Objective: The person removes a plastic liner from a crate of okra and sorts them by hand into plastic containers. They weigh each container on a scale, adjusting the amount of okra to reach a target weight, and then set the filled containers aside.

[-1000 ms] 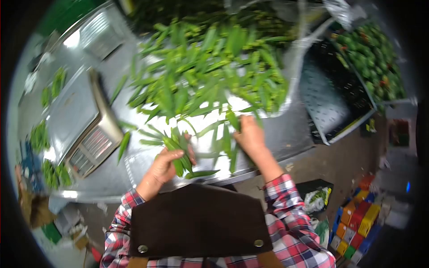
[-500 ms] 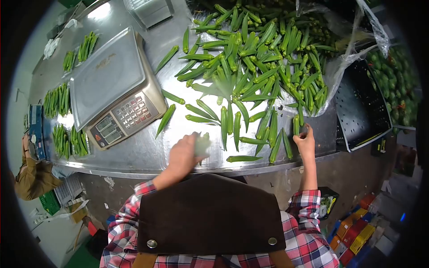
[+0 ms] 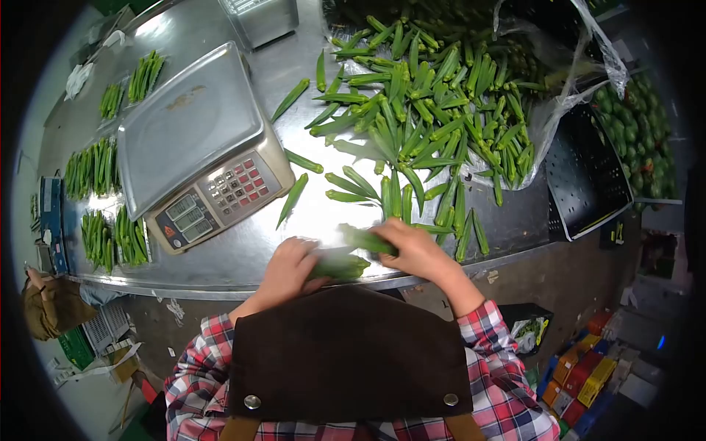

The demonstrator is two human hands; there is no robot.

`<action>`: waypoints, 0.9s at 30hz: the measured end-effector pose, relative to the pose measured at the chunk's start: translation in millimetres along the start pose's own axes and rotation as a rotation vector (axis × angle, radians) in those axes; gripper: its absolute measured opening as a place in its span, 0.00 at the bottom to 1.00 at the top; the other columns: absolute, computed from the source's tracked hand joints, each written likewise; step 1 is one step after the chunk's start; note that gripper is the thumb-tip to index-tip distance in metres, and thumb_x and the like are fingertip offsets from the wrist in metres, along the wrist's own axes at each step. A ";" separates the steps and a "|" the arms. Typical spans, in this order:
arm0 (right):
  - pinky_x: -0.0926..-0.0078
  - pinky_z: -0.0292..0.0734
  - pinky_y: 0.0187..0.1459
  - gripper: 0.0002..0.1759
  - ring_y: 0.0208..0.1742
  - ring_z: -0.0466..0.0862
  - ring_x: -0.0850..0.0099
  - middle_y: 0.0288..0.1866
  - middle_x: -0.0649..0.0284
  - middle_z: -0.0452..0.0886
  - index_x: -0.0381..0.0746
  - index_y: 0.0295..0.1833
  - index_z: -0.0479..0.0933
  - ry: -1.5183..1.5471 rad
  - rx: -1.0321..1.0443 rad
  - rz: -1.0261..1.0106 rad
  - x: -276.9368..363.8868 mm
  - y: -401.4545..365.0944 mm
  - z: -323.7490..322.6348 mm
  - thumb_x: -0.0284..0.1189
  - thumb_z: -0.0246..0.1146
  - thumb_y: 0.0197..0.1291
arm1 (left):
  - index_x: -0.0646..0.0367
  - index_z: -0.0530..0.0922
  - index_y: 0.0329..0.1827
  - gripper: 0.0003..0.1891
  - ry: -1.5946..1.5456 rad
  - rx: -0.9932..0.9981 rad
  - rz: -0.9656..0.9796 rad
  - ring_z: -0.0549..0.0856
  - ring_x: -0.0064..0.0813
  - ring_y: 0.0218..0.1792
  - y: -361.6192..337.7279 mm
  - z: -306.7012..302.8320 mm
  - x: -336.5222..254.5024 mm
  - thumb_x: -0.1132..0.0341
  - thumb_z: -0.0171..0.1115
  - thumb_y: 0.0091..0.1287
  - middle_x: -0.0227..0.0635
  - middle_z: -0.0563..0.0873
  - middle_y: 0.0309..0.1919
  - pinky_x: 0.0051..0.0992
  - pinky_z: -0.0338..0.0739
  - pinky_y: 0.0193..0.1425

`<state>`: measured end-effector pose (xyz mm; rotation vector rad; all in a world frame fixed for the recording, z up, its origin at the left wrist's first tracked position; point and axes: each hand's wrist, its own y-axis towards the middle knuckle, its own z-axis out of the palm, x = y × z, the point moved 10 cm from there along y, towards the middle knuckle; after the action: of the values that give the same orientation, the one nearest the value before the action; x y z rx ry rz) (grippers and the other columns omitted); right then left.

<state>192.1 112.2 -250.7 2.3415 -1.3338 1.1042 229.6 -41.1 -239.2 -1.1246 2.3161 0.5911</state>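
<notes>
My left hand (image 3: 289, 270), near the front edge of the metal table, is closed round several okra pods (image 3: 340, 266), blurred by motion. Just right of it, my right hand (image 3: 418, 253) grips okra (image 3: 364, 239) between thumb and fingers, also blurred. The held pods are close together; whether they touch is unclear. Beyond my hands spreads a large loose pile of okra (image 3: 441, 95), partly on clear plastic. A few single pods lie between the pile and the scale (image 3: 193, 121).
Okra bundles (image 3: 92, 169) lie left of the scale. A clear container (image 3: 261, 22) stands at the back. On the right are a black crate (image 3: 588, 176) and dark green produce (image 3: 636, 136). Another person's arm (image 3: 37, 283) shows at the far left, beyond the table's front edge (image 3: 184, 294).
My right hand has moved left from the pile's right side with okra in it, close to my left hand. My left hand has come slightly nearer the table edge, still holding okra.
</notes>
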 end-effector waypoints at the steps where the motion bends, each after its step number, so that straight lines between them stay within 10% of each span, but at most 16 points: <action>1: 0.69 0.75 0.38 0.22 0.37 0.79 0.63 0.38 0.61 0.75 0.42 0.50 0.75 0.003 0.034 -0.005 2.2 10.3 8.5 0.30 0.65 0.46 | 0.61 0.73 0.47 0.21 -0.005 -0.052 -0.054 0.75 0.43 0.46 -8.7 -10.3 7.9 0.67 0.66 0.50 0.41 0.76 0.45 0.39 0.70 0.51; 6: 0.67 0.75 0.33 0.18 0.35 0.79 0.62 0.35 0.59 0.72 0.44 0.48 0.76 -0.197 -0.045 -0.168 32.1 74.2 34.5 0.28 0.62 0.47 | 0.64 0.75 0.43 0.14 0.039 -0.411 -0.308 0.77 0.40 0.42 -18.9 -62.1 51.0 0.73 0.63 0.54 0.41 0.77 0.41 0.32 0.72 0.47; 10: 0.66 0.75 0.29 0.15 0.33 0.79 0.64 0.34 0.59 0.70 0.43 0.44 0.75 -0.345 -0.130 -0.353 63.3 117.1 70.6 0.24 0.60 0.47 | 0.64 0.74 0.43 0.07 -0.440 -0.615 -0.560 0.76 0.24 0.36 -34.3 -72.5 75.4 0.75 0.55 0.63 0.36 0.76 0.37 0.21 0.71 0.43; 17: 0.68 0.74 0.25 0.10 0.26 0.78 0.63 0.29 0.60 0.71 0.44 0.40 0.76 -0.017 -0.212 -0.341 95.6 109.2 49.1 0.31 0.62 0.50 | 0.65 0.68 0.52 0.12 -1.239 -0.894 -0.728 0.77 0.27 0.42 -66.6 -5.3 93.8 0.71 0.48 0.67 0.39 0.77 0.46 0.27 0.70 0.51; 22: 0.61 0.75 0.32 0.08 0.30 0.79 0.56 0.31 0.56 0.73 0.36 0.37 0.75 -0.017 -0.407 -0.060 42.6 132.6 18.4 0.28 0.61 0.51 | 0.60 0.68 0.54 0.19 -1.922 -0.490 -0.737 0.78 0.33 0.43 -41.7 42.3 86.1 0.55 0.45 0.71 0.39 0.80 0.37 0.32 0.72 0.48; 27: 0.60 0.75 0.34 0.12 0.31 0.80 0.55 0.35 0.50 0.75 0.33 0.34 0.74 -0.415 -0.136 0.160 10.1 177.0 37.0 0.32 0.61 0.50 | 0.58 0.67 0.56 0.18 -2.312 -0.409 -0.728 0.77 0.32 0.49 -37.5 63.7 88.1 0.58 0.50 0.69 0.37 0.79 0.42 0.33 0.70 0.54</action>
<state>69.6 -12.8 -297.4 2.4815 -1.6991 0.5529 228.0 -78.1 -348.0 -0.4705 -0.1779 1.0652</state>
